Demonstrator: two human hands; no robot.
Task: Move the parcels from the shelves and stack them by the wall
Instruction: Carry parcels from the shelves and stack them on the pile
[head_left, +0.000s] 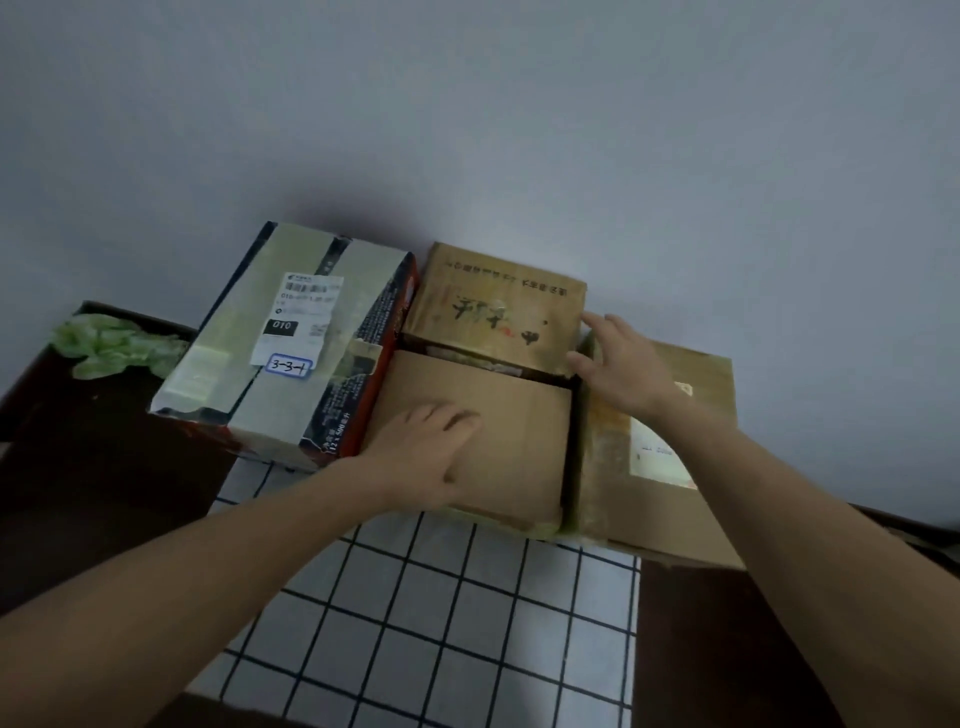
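Four parcels sit packed against the grey wall (519, 130) at frame centre. The left hand (431, 441) lies flat, fingers straight, on a plain brown box (514, 441), probably steadying it. The right hand (618, 358), fingers extended, touches the right edge of a printed carton (498, 306), seemingly squaring it up (neither hand grips anything). A taped box (291, 338) flanks them on the left and a labelled carton (634, 509) on the right.

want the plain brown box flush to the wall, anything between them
Yes: the brown cardboard box with dark printed characters sits directly behind the plain brown cardboard box, against the grey wall, so it stands between them.
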